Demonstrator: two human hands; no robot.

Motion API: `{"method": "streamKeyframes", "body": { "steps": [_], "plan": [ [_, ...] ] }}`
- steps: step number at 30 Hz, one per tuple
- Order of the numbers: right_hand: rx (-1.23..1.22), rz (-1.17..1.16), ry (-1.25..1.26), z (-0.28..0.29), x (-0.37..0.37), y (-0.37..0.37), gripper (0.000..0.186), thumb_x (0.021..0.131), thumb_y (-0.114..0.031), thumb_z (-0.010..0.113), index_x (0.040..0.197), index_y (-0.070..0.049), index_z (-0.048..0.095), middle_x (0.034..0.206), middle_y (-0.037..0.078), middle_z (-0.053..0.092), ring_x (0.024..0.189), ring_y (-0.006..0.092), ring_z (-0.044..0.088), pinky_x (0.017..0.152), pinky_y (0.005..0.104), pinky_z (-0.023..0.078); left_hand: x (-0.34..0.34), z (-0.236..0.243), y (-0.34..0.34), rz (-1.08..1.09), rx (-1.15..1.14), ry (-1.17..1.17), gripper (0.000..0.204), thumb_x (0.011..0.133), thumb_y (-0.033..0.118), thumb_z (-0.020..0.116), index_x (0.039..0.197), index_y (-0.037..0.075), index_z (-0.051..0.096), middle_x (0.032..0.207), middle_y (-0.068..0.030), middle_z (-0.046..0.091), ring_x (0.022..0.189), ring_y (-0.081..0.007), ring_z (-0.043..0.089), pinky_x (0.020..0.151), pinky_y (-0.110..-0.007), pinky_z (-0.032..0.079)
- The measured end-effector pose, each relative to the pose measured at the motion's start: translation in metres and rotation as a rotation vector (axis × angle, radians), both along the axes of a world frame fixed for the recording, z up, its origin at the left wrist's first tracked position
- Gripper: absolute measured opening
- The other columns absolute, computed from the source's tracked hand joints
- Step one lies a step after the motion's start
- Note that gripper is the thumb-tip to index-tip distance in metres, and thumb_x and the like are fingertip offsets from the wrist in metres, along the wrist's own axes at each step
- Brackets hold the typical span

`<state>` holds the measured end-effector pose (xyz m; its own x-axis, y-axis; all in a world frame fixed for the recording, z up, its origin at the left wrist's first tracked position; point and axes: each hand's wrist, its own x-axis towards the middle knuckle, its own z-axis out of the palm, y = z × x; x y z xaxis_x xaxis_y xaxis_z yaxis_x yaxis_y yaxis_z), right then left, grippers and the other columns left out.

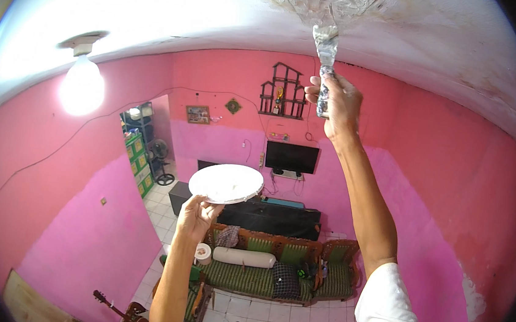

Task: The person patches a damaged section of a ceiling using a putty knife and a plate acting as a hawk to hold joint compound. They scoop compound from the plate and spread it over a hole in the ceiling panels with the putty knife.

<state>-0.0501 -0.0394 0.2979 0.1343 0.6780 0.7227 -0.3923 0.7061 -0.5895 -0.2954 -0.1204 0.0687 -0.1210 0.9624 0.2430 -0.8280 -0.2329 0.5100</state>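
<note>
High up near the ceiling, my right hand is wrapped round the handle of a putty knife, its blade smeared with white paste and pointing up. Just above the blade lies a ceiling patch of rough, pale filler beside an orange-brown area; whether the blade touches it I cannot tell. Lower and to the left, my left hand grips a round white plate from below by its near edge. White paste sits on the plate. The fingers under it are partly hidden.
A lit bulb hangs from the ceiling at the left. Far below stand a green-striped wooden sofa with cushions, a black cabinet and a guitar. A television and a dark wooden shelf are on the pink far wall.
</note>
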Motion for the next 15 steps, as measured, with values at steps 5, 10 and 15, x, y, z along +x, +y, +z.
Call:
{"method": "streamKeyframes", "body": {
  "steps": [5, 10, 15],
  "plan": [
    [-0.058, 0.065, 0.002, 0.007, -0.011, 0.048, 0.029, 0.086, -0.012, 0.055, 0.101, 0.013, 0.054, 0.084, 0.018, 0.062, 0.064, 0.0218, 0.065, 0.055, 0.03, 0.057, -0.003, -0.013, -0.005, 0.021, -0.023, 0.008, 0.042, 0.081, 0.004, 0.052, 0.116, -0.01, 0.034, 0.11, -0.0215, 0.049, 0.096, -0.0306, 0.059, 0.084, -0.039, 0.055],
    [-0.03, 0.113, 0.011, 0.021, -0.027, 0.056, 0.033, 0.087, -0.014, 0.057, 0.103, 0.014, 0.051, 0.09, 0.021, 0.06, 0.071, 0.0258, 0.065, 0.06, 0.0324, 0.058, 0.0, -0.01, -0.017, 0.099, -0.057, -0.005, 0.041, 0.079, 0.002, 0.051, 0.114, -0.013, 0.033, 0.111, -0.0221, 0.049, 0.102, -0.0328, 0.055, 0.088, -0.041, 0.052],
    [0.04, 0.157, 0.104, 0.027, -0.04, 0.03, 0.025, 0.088, -0.011, 0.053, 0.095, 0.013, 0.055, 0.083, 0.019, 0.06, 0.063, 0.0226, 0.065, 0.052, 0.029, 0.056, 0.001, -0.016, -0.024, 0.109, -0.034, -0.017, 0.042, 0.079, 0.001, 0.051, 0.114, -0.014, 0.033, 0.114, -0.0229, 0.046, 0.104, -0.0339, 0.054, 0.093, -0.044, 0.048]
  ]
}}
